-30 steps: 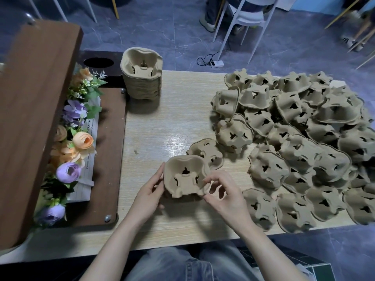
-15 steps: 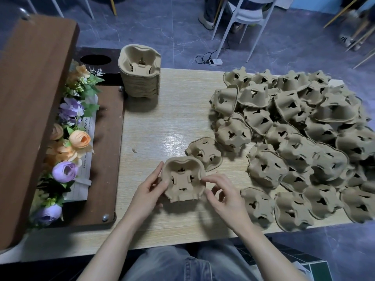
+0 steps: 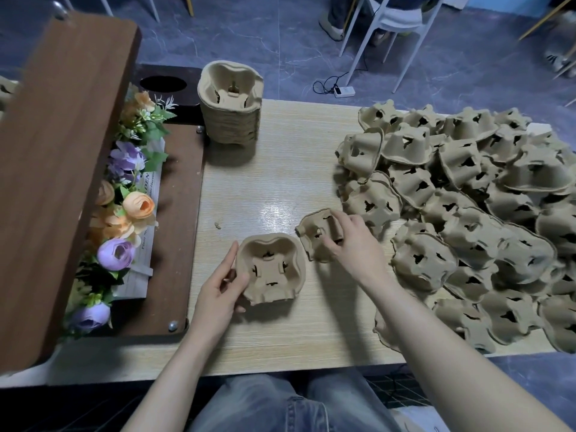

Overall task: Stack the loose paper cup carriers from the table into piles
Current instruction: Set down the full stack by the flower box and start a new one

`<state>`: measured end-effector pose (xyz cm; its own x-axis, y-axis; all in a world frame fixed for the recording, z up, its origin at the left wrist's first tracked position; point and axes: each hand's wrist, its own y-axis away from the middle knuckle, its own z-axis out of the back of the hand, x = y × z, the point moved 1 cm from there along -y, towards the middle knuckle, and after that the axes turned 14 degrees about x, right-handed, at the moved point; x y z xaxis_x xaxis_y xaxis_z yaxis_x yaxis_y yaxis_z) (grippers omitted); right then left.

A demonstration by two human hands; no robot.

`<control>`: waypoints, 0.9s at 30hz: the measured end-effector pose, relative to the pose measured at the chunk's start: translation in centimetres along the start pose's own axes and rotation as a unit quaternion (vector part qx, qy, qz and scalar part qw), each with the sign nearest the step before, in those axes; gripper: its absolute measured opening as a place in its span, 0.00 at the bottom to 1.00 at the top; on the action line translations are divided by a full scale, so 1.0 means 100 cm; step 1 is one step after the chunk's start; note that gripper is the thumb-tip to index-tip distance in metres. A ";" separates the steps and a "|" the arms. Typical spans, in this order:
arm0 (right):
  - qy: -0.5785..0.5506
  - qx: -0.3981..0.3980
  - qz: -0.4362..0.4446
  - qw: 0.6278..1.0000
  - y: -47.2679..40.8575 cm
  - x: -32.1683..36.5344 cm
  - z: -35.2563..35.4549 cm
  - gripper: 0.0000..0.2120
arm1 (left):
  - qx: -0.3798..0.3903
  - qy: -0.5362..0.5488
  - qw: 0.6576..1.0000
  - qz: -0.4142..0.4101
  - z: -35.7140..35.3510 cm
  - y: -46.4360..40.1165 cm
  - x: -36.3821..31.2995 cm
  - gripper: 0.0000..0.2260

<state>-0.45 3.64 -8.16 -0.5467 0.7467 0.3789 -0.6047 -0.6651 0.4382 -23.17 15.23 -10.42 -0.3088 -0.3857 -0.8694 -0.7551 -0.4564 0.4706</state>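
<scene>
The left hand (image 3: 223, 289) is gripping an open-side-up paper cup carrier (image 3: 270, 269) by its left rim, thumb over the edge and fingers curled beneath, holding it near the front of the light wood table (image 3: 280, 169). Just beside it, to the right, the right hand (image 3: 352, 240) is reaching onto a second, upside-down carrier (image 3: 316, 235), its fingertips (image 3: 327, 241) curling round the raised cup part and pinching it while that carrier is resting on the tabletop. The 2 carriers are sitting almost edge to edge. Further right, a large heap of loose carriers (image 3: 473, 219) is spreading across the table's right half, most lying bottom up and overlapping one another. At the far left corner of the table, a neat stack of nested carriers (image 3: 230, 104) is standing upright. Along the left edge, artificial flowers (image 3: 124, 213) in purple and orange are lying beside a dark brown board (image 3: 53, 169). Beyond the table, a white chair (image 3: 392, 23) is standing on the grey floor.
</scene>
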 end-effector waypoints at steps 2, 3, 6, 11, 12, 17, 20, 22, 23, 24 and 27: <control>0.043 0.030 -0.024 0.998 -0.003 0.005 -0.003 0.27 | -0.002 0.002 1.000 -0.001 0.000 0.001 0.001 0.24; 0.054 0.031 -0.028 0.998 -0.002 0.007 -0.006 0.28 | -0.002 0.002 1.000 0.000 0.000 0.002 0.002 0.24; 0.062 0.045 -0.030 0.997 0.003 0.011 -0.011 0.33 | -0.003 0.005 1.000 -0.001 0.001 0.002 0.004 0.24; 0.020 0.059 -0.030 0.998 0.012 0.006 -0.013 0.44 | -0.003 0.002 1.000 -0.006 0.002 0.000 0.006 0.24; 0.000 0.046 -0.028 0.999 0.015 0.004 -0.012 0.44 | -0.003 0.002 1.000 -0.006 0.002 0.000 0.006 0.24; -0.117 -0.070 -0.001 0.991 0.031 0.001 -0.001 0.40 | -0.001 -0.001 1.000 -0.007 0.001 -0.002 0.008 0.24; -0.242 -0.106 0.033 0.964 0.042 0.005 0.005 0.36 | 0.005 -0.006 1.000 -0.012 -0.002 -0.004 0.006 0.24; -0.299 -0.124 0.062 0.944 0.050 0.007 0.008 0.32 | 0.015 -0.019 0.999 -0.021 -0.006 -0.004 0.005 0.24; -0.312 -0.134 0.076 0.938 0.054 0.008 0.008 0.29 | 0.019 -0.028 0.999 -0.023 -0.009 -0.005 0.006 0.23; -0.316 -0.142 0.087 0.934 0.057 0.009 0.009 0.27 | 0.022 -0.038 0.999 -0.024 -0.011 -0.006 0.006 0.23; -0.302 -0.152 0.098 0.936 0.063 0.011 0.010 0.25 | 0.028 -0.064 0.997 -0.029 -0.014 -0.008 0.010 0.22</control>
<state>-4.29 0.32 -4.22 -0.2940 0.4183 0.8594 -0.7139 -0.6940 0.0936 -22.06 14.15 -11.43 -0.3317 -0.2528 -0.9089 -0.8044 -0.4276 0.4125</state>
